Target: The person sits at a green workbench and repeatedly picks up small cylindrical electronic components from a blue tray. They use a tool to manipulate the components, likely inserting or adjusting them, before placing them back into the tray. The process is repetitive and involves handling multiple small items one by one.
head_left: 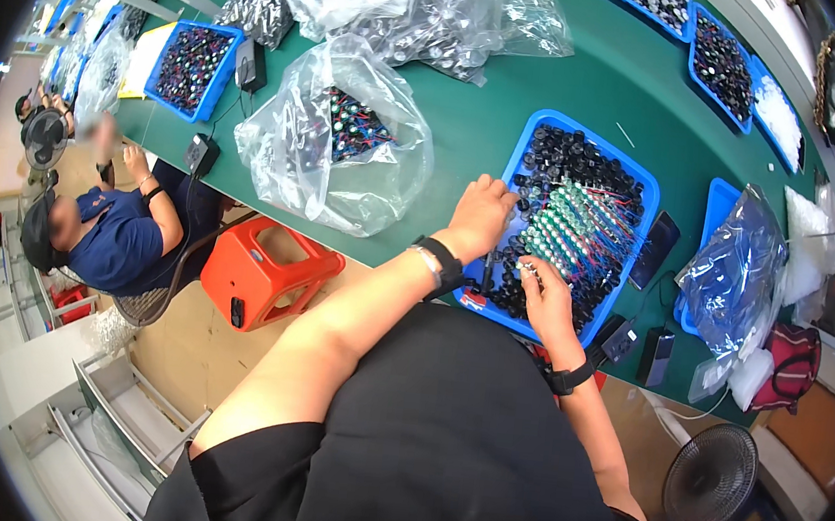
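Note:
A blue tray in front of me holds many black round caps and rows of small round green-and-white parts with red and blue wires. At the tray's left rim, my left hand is closed, fingertips together over the edge; what they hold, if anything, is hidden. My right hand reaches over the near part of the tray, thumb and fingers pinched on a small, pale piece too small to name. A black pen-like stick lies inside the tray's left side, below my left hand.
An open clear plastic bag with wired parts lies left of the tray. Further blue trays stand at the far left and far right. A phone lies by the tray. A co-worker sits left, past a red stool.

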A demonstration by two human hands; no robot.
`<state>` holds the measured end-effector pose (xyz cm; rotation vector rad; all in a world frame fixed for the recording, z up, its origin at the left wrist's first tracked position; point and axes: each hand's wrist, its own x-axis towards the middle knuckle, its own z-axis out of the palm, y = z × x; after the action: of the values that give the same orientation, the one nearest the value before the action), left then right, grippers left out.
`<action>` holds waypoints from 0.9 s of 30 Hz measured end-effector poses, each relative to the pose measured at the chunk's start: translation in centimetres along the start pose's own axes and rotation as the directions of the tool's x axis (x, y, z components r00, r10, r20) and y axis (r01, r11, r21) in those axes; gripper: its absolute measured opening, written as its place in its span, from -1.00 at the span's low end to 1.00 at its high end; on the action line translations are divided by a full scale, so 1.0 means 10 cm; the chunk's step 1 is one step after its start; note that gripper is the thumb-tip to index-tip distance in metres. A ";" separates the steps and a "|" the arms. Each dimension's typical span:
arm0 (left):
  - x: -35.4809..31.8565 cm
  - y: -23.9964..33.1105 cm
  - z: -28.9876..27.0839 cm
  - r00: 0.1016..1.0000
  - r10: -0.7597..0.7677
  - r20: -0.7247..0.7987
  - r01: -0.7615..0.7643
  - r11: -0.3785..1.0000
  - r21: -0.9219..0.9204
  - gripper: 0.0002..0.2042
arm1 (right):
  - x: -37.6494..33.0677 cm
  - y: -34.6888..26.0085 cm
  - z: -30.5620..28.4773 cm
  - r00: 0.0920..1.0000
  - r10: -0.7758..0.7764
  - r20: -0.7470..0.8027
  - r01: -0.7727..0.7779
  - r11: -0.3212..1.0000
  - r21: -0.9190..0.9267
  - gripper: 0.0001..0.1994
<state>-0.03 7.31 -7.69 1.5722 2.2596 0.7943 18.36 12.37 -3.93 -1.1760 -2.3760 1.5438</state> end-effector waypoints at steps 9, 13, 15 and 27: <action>0.02 -0.06 0.25 0.986 0.101 0.131 -0.144 0.914 0.378 -0.89 | -0.01 0.05 -0.09 0.992 0.122 0.035 -0.127 0.969 0.212 -0.73; 0.05 -0.04 0.22 0.966 0.121 0.230 -0.218 0.858 0.466 -0.88 | 0.09 0.14 -0.10 0.997 0.083 0.011 -0.082 0.952 0.293 -0.81; 0.03 -0.04 0.28 0.968 0.109 0.227 -0.199 0.884 0.423 -0.88 | 0.13 0.18 -0.08 0.998 0.052 -0.037 -0.039 0.956 0.290 -0.83; -0.02 0.22 -0.10 0.928 -0.272 0.253 0.363 0.808 -0.464 -0.87 | 0.20 0.00 -0.31 0.989 0.072 0.132 -0.143 0.729 0.669 -0.76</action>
<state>1.22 7.45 -5.65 0.9465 1.9022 0.9999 18.37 15.92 -3.09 -1.0684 -1.5184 2.2639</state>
